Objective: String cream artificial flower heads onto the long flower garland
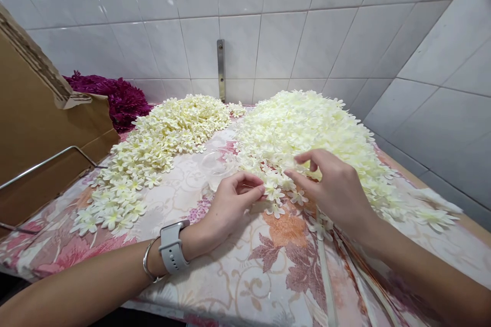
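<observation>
My left hand (230,204) rests on the flowered tablecloth (249,271), its thumb and fingers pinched together at the near edge of a large heap of cream fabric flowers (307,127). What it pinches is too small to name. My right hand (333,189) hovers just right of it, fingers curled over loose cream flowers (274,194); its fingertips are partly hidden. A grey watch and a bangle sit on my left wrist.
A second, flatter heap of cream flowers (153,158) lies to the left. A clear plastic cup (215,163) sits between the heaps. Magenta flowers (118,97) lie at the back left behind a cardboard box (34,127) with a metal rod. Tiled walls close the back and right.
</observation>
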{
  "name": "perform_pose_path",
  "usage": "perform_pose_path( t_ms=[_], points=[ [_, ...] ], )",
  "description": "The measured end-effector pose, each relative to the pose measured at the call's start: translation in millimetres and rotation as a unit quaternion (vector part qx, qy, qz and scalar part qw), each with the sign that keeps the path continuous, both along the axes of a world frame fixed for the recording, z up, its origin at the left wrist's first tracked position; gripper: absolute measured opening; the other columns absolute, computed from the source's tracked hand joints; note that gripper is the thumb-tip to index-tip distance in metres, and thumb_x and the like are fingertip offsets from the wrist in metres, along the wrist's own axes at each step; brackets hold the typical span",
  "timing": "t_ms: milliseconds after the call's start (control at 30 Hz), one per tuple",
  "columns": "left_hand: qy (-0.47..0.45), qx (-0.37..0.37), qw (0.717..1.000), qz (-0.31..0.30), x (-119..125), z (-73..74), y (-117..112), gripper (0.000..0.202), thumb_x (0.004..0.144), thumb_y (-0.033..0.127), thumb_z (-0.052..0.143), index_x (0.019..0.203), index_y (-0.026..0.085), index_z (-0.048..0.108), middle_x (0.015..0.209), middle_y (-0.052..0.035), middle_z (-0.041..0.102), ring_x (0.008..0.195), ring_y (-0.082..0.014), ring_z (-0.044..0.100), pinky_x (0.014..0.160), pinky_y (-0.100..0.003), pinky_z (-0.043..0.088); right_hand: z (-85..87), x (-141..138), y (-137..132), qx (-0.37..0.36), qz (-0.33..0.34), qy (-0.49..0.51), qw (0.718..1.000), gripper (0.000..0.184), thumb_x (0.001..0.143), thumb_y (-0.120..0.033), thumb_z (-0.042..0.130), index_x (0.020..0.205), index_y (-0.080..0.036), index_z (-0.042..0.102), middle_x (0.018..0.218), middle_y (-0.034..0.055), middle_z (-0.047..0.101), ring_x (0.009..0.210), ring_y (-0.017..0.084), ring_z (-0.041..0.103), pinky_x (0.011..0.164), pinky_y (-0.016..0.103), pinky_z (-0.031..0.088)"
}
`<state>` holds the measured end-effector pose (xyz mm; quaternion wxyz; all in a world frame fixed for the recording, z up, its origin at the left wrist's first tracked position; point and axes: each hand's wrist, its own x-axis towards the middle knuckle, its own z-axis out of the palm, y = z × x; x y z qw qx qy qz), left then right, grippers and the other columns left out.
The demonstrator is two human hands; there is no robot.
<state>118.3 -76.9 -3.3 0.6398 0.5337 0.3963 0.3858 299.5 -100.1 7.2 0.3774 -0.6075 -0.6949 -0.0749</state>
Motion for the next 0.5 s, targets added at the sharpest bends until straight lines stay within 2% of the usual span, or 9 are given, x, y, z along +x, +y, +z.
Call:
perform_pose_path(
  t_ms=[67, 100, 167, 233, 367, 500],
  points=[
    [0.000, 0.007, 1.000, 0.000, 0.0, 0.3, -0.5, 0.006, 0.071, 0.017, 0.067, 0.071, 0.015, 0.062, 0.070, 0.0009, 0.060, 0.067, -0.0098, 0.056, 0.062, -0.022, 0.044, -2.1, -2.6, -0.6, 0.062, 0.034, -0.048, 0.996, 0.011, 0.084, -0.026, 0.053, 0.089, -0.017, 0.057, 0.084, 0.0107, 0.062, 0.079, 0.023, 0.057, 0.067, 0.033, 0.044],
    [0.001, 0.011, 1.000, -0.002, 0.1, 0.3, -0.6, 0.006, 0.071, 0.018, 0.067, 0.071, 0.015, 0.062, 0.070, 0.0007, 0.060, 0.067, -0.0102, 0.056, 0.062, -0.022, 0.044, -3.4, -4.7, -1.3, 0.069, 0.067, -0.065, 0.993, 0.011, 0.086, -0.025, 0.051, 0.090, -0.017, 0.056, 0.084, 0.0103, 0.061, 0.081, 0.023, 0.057, 0.069, 0.034, 0.044],
    [-0.002, 0.020, 1.000, -0.009, 0.0, 0.2, -0.7, 0.007, 0.071, 0.020, 0.068, 0.072, 0.015, 0.062, 0.072, -0.0002, 0.061, 0.069, -0.0114, 0.057, 0.064, -0.023, 0.045, -6.1, -9.3, -3.3, 0.036, 0.139, -0.083, 0.986, 0.010, 0.088, -0.027, 0.050, 0.085, -0.019, 0.055, 0.078, 0.0073, 0.061, 0.076, 0.021, 0.056, 0.068, 0.033, 0.043],
    [-0.003, 0.029, 0.999, -0.021, -0.2, 0.0, -0.7, 0.009, 0.071, 0.022, 0.068, 0.073, 0.015, 0.063, 0.074, -0.0012, 0.062, 0.071, -0.0127, 0.058, 0.066, -0.024, 0.045, -8.1, -13.2, -5.5, -0.018, 0.180, -0.078, 0.980, 0.013, 0.088, -0.027, 0.050, 0.078, -0.019, 0.055, 0.072, 0.0052, 0.061, 0.069, 0.018, 0.055, 0.062, 0.030, 0.042],
    [0.009, 0.048, 0.998, -0.030, -0.9, 0.1, -0.9, 0.011, 0.070, 0.023, 0.070, 0.075, 0.015, 0.064, 0.076, -0.0024, 0.064, 0.074, -0.0138, 0.058, 0.069, -0.024, 0.045, -6.0, -16.2, -8.4, -0.093, 0.180, 0.008, 0.979, 0.018, 0.086, -0.022, 0.051, 0.071, -0.019, 0.059, 0.066, 0.0038, 0.063, 0.063, 0.016, 0.056, 0.058, 0.027, 0.042],
    [0.007, 0.048, 0.999, -0.011, -0.5, 0.8, -1.1, 0.007, 0.070, 0.021, 0.069, 0.073, 0.016, 0.065, 0.074, -0.0021, 0.064, 0.073, -0.0136, 0.058, 0.068, -0.024, 0.045, 0.6, -15.4, -8.2, -0.172, 0.170, 0.120, 0.963, 0.017, 0.084, -0.025, 0.052, 0.077, -0.021, 0.067, 0.079, 0.0035, 0.071, 0.070, 0.018, 0.063, 0.062, 0.028, 0.045]
  ],
)
